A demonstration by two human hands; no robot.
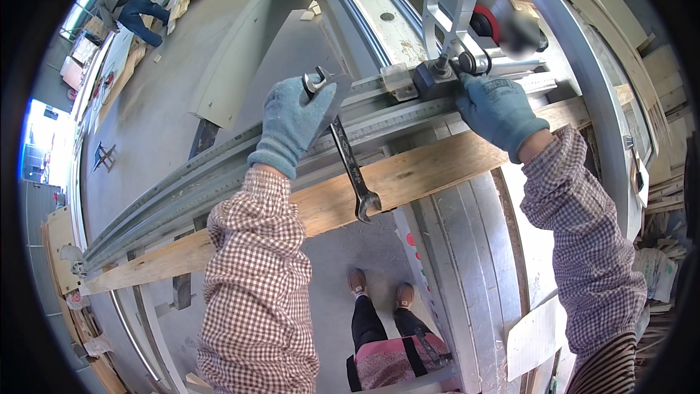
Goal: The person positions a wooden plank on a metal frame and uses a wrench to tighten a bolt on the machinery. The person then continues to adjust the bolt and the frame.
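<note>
Wrench [348, 153] gripped in left hand [295, 120] over the plank [408, 175] edge, right hand [499, 109] closed on the clamp [446, 66] just above it.

Both gloves are a dusty blue-grey knit — the left hand [295, 120] and the right hand [499, 109] alike — above sleeves in a small brown-and-white check. The long steel combination wrench [348, 157] is dark grey, nearly black. The long wooden plank [408, 175] is pale honey-tan with darker grain streaks. The ribbed aluminium fence rail [219, 175] is dull silver-grey (its clamp handle [446, 11] brighter silver). The round saw-blade flange [485, 23] is red.
</note>
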